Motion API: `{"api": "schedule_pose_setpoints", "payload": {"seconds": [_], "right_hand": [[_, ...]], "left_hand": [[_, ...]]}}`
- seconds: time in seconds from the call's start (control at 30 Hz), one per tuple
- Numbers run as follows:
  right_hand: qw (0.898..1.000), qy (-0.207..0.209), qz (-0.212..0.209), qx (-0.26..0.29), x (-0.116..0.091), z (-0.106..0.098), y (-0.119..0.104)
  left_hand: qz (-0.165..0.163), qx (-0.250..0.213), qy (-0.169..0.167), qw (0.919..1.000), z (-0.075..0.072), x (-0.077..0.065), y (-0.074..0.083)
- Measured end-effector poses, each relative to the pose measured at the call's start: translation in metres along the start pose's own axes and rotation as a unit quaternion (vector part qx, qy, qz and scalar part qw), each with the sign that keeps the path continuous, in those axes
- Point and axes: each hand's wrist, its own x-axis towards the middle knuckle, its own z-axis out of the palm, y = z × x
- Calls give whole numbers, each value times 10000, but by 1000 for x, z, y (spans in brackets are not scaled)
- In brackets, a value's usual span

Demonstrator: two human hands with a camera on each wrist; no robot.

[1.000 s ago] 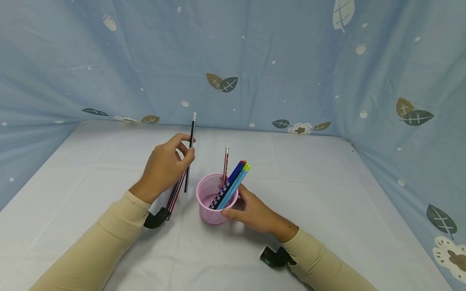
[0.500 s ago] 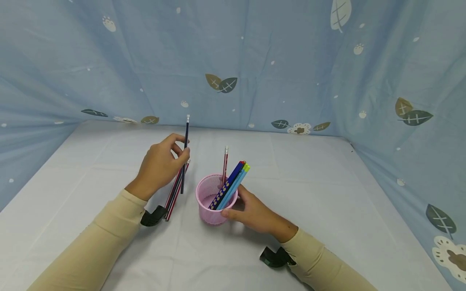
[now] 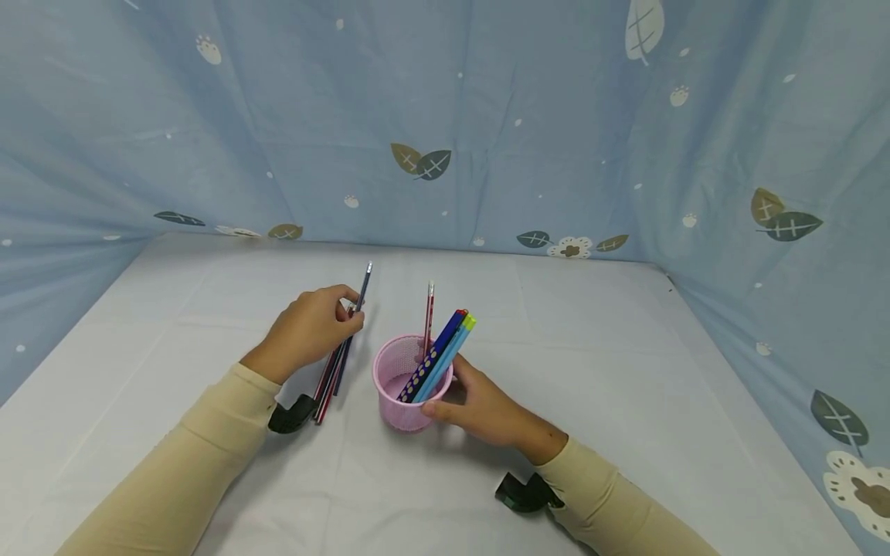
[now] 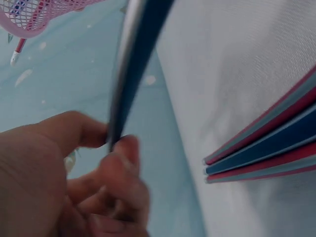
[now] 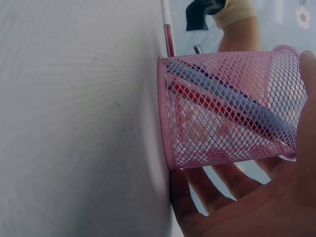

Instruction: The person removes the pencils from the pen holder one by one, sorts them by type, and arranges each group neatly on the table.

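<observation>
My left hand (image 3: 306, 328) pinches a dark blue pencil (image 3: 343, 371) between thumb and fingertips, its silvery eraser end pointing up and away. In the left wrist view the pencil (image 4: 138, 59) slants up from the fingertips. A small bundle of red and dark blue pencils (image 3: 327, 391) lies just beside it, partly hidden by the hand. A pink mesh pen cup (image 3: 403, 415) stands upright on the table, and my right hand (image 3: 483, 403) holds it from the right, thumb at the rim. Inside lean a red pencil (image 3: 429, 320), a dotted dark blue pencil (image 3: 424, 371) and light blue ones (image 3: 445, 359).
White cloth covers the table (image 3: 591, 371). A blue patterned curtain (image 3: 556, 154) rises along the back and sides. Black wrist mounts (image 3: 524, 494) hang under both sleeves, the left one (image 3: 292, 415) close to the pencil bundle.
My left hand first shifted slightly left with the dark blue pencil, then lowered it towards the bundle, tilting it. The right hand and the cup have stayed in place.
</observation>
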Motion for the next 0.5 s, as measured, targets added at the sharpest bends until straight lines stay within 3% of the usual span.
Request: {"api": "schedule_pose_setpoints", "payload": {"seconds": [0.17,0.5], "right_hand": [[10000,-5,5,11,0,0,0],[10000,-21,-29,42,1,0,1]], "left_hand": [[-9,286,-451,9986,4,2,-5],[30,450,-564,9974,10,4,-12]]}}
